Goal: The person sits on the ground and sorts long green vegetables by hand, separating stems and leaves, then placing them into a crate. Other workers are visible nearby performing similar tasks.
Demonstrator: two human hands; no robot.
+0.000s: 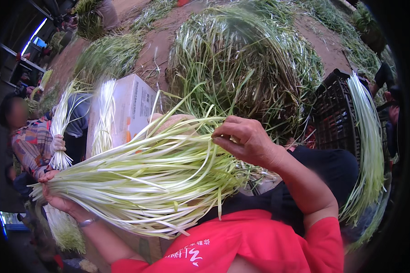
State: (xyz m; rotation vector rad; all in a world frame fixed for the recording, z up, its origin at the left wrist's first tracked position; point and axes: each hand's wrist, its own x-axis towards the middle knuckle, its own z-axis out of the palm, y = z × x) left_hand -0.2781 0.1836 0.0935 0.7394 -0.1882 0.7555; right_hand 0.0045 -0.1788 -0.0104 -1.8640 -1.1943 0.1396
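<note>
A large bundle of pale garlic chives or a similar leafy vegetable [147, 181] spans the view in front of me, white at the left and yellow-green towards the right. My left hand [58, 196] grips it around the white end. At the leafy end, my right hand [247, 138] has thumb and fingers pinched together on a few leaf tips. Several leaves fan loosely upward and others droop over my lap. The left fingers are partly hidden behind the stalks.
A carton [136, 99] with a white bundle [104, 116] stands ahead. Beyond lies a big heap of untrimmed stalks [242, 68]. At the right, another bundle [365, 146] hangs against a black plastic crate [338, 116]. A co-worker [30, 143] at the left holds a bundle [63, 119].
</note>
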